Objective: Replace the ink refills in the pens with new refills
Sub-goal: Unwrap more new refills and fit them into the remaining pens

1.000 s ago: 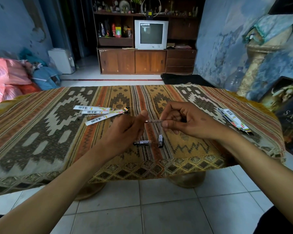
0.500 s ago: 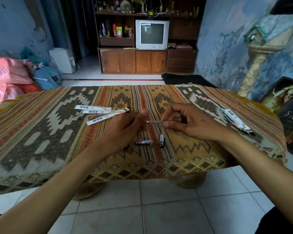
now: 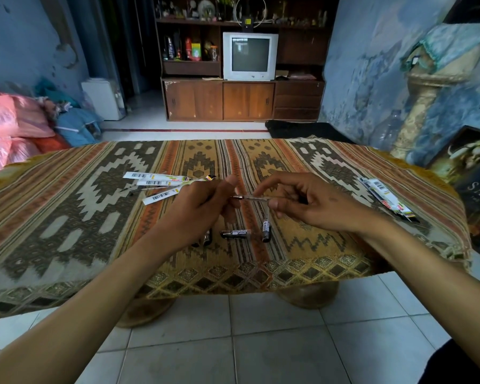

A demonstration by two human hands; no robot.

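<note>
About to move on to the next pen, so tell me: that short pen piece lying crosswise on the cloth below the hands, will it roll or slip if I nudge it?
The pen piece looks round, so it would probably roll toward or away from you. The woven tablecloth likely damps sliding. It seems small and light.

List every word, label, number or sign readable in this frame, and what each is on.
"SAU": start of a word cut off by the frame edge, on the dark poster.
Refill packets and: barcodes and print, too small.
Pen parts: label blurred.
</note>
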